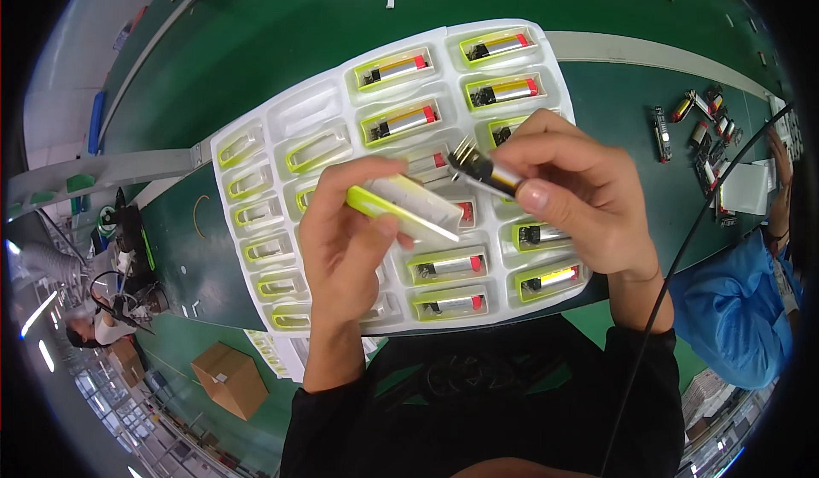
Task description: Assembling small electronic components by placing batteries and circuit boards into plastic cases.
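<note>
Above a white moulded tray [309, 105], my left hand [348, 230] is closed round an open plastic casing [409, 207], white inside with a lime-green end. Pinched in my right hand [580, 192] is a cylindrical battery cell assembly [488, 173] with a black end and metal pins pointing up and left. The pins are close to the casing, apart from it. Filled casings [505, 90] with silver cells and red ends lie in the tray's right columns. Empty lime-edged casings [249, 179] sit in its left columns. My hands hide several middle pockets.
Loose cell assemblies [708, 136] are heaped on the green table at the right, beside a person in blue [734, 316]. A black cable [717, 196] runs down the right side. A cardboard box [230, 380] stands on the floor at lower left. Another person [107, 329] is at far left.
</note>
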`<control>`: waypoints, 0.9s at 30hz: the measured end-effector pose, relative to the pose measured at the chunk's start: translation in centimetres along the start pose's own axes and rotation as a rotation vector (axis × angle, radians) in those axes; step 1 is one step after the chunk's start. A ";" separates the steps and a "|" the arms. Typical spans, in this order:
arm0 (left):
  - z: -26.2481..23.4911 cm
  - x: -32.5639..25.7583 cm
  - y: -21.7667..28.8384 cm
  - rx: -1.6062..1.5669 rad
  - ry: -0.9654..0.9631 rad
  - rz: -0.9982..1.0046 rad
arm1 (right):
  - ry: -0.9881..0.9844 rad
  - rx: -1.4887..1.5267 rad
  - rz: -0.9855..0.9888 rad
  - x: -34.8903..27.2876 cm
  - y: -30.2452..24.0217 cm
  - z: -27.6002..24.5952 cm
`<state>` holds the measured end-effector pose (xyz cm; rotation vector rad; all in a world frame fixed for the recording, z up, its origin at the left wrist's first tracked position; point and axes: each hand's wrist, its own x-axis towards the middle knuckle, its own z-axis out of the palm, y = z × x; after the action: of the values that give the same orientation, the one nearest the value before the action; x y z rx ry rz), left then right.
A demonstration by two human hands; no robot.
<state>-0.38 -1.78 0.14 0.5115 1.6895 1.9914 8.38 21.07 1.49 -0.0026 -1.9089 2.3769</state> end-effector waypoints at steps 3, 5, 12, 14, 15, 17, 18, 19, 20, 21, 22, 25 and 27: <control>0.4 0.2 0.4 -0.084 -0.004 0.004 | -0.076 -0.095 0.003 -0.1 0.0 0.1; 0.4 0.3 0.6 -0.088 -0.068 0.015 | -0.093 -0.132 -0.029 -0.3 0.3 0.2; 1.3 0.3 1.1 -0.005 -0.126 0.086 | -0.085 -0.423 -0.109 -0.6 -0.1 0.9; 1.1 0.1 1.0 0.044 -0.125 0.093 | -0.087 -0.519 -0.157 -0.6 -0.2 1.1; 1.1 0.1 0.9 0.124 -0.114 0.129 | -0.088 -0.570 -0.183 -0.6 -0.3 1.3; 1.1 0.0 0.6 0.339 -0.076 0.228 | -0.054 -0.616 -0.234 -0.7 -0.1 1.6; 1.2 -0.1 0.5 0.477 -0.048 0.290 | -0.038 -0.637 -0.260 -0.7 0.0 1.8; 1.3 -0.1 0.3 0.502 -0.039 0.306 | -0.029 -0.663 -0.279 -0.8 0.1 2.0; 1.4 -0.2 0.2 0.527 -0.030 0.321 | -0.020 -0.689 -0.297 -0.9 0.1 2.2; 1.5 -0.1 0.2 0.472 -0.027 0.300 | -0.010 -0.717 -0.312 -0.9 0.2 2.3; 1.7 0.0 0.1 0.417 -0.023 0.281 | 0.009 -0.731 -0.331 -0.8 0.2 2.1; 2.0 -0.2 0.5 0.000 -0.013 0.100 | 0.049 -0.747 -0.377 -0.6 0.0 1.7; 1.1 -0.3 0.3 -0.013 -0.060 0.098 | 0.054 -0.726 -0.390 -0.7 -0.6 1.4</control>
<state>0.47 -1.08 0.64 0.6546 1.6430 2.0336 9.06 19.81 2.33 0.2258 -2.3586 1.3474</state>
